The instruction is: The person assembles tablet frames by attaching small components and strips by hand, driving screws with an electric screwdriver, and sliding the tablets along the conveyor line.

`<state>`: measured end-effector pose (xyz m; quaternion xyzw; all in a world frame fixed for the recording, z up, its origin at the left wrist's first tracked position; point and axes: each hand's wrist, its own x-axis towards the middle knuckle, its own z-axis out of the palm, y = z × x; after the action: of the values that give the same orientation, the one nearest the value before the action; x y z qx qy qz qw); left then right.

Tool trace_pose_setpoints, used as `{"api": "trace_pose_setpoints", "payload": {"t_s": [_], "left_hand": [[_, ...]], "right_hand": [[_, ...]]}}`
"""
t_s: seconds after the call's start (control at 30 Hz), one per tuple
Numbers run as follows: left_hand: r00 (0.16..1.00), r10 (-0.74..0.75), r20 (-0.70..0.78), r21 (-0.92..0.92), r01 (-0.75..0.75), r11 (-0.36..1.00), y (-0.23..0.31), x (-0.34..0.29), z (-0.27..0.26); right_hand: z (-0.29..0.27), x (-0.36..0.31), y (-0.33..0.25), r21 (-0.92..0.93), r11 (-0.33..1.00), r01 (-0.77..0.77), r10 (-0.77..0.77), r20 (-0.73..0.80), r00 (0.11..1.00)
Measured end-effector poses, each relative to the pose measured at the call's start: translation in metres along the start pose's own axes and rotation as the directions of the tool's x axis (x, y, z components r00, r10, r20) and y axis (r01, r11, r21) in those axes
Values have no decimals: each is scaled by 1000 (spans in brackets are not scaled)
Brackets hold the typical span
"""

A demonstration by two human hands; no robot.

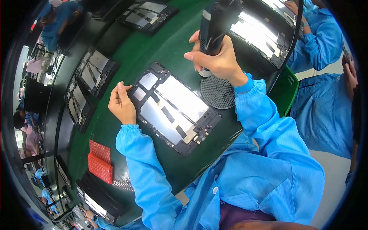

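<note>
An opened tablet (174, 111) with silver plates, dark ribbon cables and a black frame lies at an angle on the green work surface (126, 50). My left hand (123, 105) is at its left edge, fingers closed together against the frame. In my right hand (220, 59) is a black handheld power screwdriver (214, 28), raised to the right of the tablet's far end. Its lower end is over a round perforated screw tray (217, 91), partly hidden by my hand. Any screw at the tip is too small to make out.
Further opened tablets (94, 71) lie to the left and at the far side (147, 17); another rests under a bright reflection (257, 34). Red bubble-wrap pouches (100, 168) lie at the lower left. A green bin (287, 92) stands at right, near a co-worker in blue (322, 42).
</note>
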<state>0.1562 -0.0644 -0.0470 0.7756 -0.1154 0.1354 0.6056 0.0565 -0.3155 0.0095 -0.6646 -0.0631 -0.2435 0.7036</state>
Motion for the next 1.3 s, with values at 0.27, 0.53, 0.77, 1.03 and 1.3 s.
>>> {"api": "trace_pose_setpoints", "payload": {"t_s": [0.27, 0.53, 0.77, 1.03, 1.3], "left_hand": [[1000, -5, -4, 19, 5, 1000, 4, 0, 10], [1000, 3, -28, 58, -1, 998, 1, -1, 6], [999, -40, -37, 31, 41, 999, 0, -6, -1], [878, 433, 204, 478, -475, 739, 47, -82, -48], [999, 35, 14, 234, -37, 972, 43, -128, -50]], "right_hand": [[-15, 6, 0, 14, 999, -34, 33, 30, 999], [-7, 1, 3, -17, 1000, -24, 25, 11, 1000], [-2, 2, 2, -9, 1000, -15, 15, 42, 999], [18, 10, -31, 46, 992, 119, -120, 36, 992], [131, 13, -32, 211, 973, 90, -154, 310, 938]]}}
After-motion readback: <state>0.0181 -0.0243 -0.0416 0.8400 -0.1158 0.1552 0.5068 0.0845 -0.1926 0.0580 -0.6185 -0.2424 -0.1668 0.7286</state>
